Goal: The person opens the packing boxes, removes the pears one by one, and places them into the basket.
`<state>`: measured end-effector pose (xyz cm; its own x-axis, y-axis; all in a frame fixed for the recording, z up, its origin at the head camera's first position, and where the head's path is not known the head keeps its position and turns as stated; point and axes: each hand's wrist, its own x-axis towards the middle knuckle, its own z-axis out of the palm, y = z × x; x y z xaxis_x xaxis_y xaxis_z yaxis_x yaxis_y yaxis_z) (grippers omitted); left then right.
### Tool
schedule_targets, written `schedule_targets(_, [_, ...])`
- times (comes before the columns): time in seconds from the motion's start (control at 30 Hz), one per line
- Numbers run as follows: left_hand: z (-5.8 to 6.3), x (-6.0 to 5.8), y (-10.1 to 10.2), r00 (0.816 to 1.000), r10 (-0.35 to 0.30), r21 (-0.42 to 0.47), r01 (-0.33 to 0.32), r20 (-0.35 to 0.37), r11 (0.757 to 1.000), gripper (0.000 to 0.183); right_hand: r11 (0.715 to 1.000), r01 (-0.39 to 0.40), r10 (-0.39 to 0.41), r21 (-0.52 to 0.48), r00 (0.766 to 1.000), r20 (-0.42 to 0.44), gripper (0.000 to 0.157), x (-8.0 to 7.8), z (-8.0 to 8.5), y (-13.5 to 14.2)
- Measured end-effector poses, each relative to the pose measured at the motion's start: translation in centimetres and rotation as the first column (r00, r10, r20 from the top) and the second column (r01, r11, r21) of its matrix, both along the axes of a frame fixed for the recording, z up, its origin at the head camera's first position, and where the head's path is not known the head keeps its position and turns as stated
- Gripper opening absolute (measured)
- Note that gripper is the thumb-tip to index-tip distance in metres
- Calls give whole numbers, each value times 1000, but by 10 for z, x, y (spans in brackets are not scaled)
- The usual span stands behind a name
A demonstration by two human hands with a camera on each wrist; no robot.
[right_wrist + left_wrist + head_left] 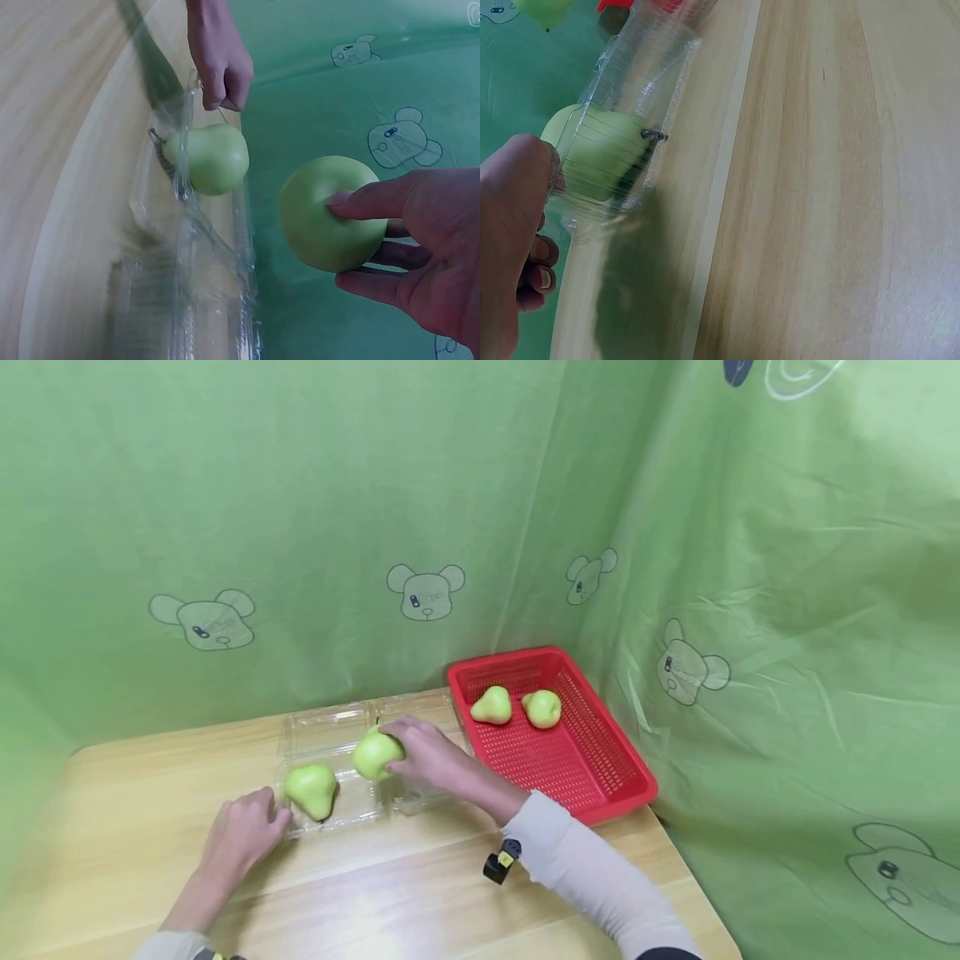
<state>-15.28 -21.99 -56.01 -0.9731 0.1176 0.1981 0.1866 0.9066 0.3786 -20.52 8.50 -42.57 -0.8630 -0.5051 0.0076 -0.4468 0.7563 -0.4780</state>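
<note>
My right hand grips a green pear by its side, above a clear plastic clamshell box. In the right wrist view the thumb and fingers press on that pear, which hangs clear of the box. Another green pear lies in the box's near left part, its stem toward the near edge. My left hand pinches the box's left rim with thumb and curled fingers, beside the lying pear, as the left wrist view shows.
A red plastic basket stands right of the box, with two green pears inside, a left one and a right one. All rest on a wooden table. Green curtains with bear prints hang behind and at the right.
</note>
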Motion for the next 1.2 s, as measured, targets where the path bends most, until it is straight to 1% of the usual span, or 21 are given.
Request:
schedule_targets(0.2, [2, -1, -1, 1000, 2, -23, -1, 27, 1000, 26, 997, 58, -58, -40, 998, 13, 63, -4, 4, 13])
schedule_targets(0.33, [4, -2, -2, 1000, 0, -32, 1, 28, 999, 24, 994, 92, -93, -60, 995, -25, 64, -8, 9, 23])
schedule_targets(0.43, [6, -1, -2, 1000, -6, -33, 7, 9, 999, 25, 994, 93, -97, -65, 993, -61, 63, -12, 14, 32])
schedule_targets(0.53, [4, -1, -2, 1000, -15, -29, 15, -23, 999, 26, 993, 99, -103, -60, 992, -75, 61, -16, 17, 43])
schedule_targets(0.63, [2, -2, -1, 998, -21, -23, 20, -51, 1000, 26, 991, 117, -122, -69, 989, -87, 60, -19, 15, 54])
schedule_targets(0.7, [1, -2, -1, 998, -24, -16, 23, -54, 1000, 27, 988, 132, -139, -77, 986, -95, 60, -20, 14, 61])
schedule_targets(0.83, [-1, -2, 0, 999, -19, -14, 18, -30, 1000, 26, 984, 152, -163, -93, 979, -124, 60, -22, 12, 74])
schedule_targets(1.0, [-1, -1, 0, 1000, -16, -10, 16, 6, 1000, 26, 981, 167, -183, -101, 969, -166, 56, -28, 10, 91])
schedule_targets(1.2, [0, -1, 0, 1000, -19, -17, 19, -2, 1000, 26, 968, 224, -239, -111, 959, -151, 58, -34, 9, 109])
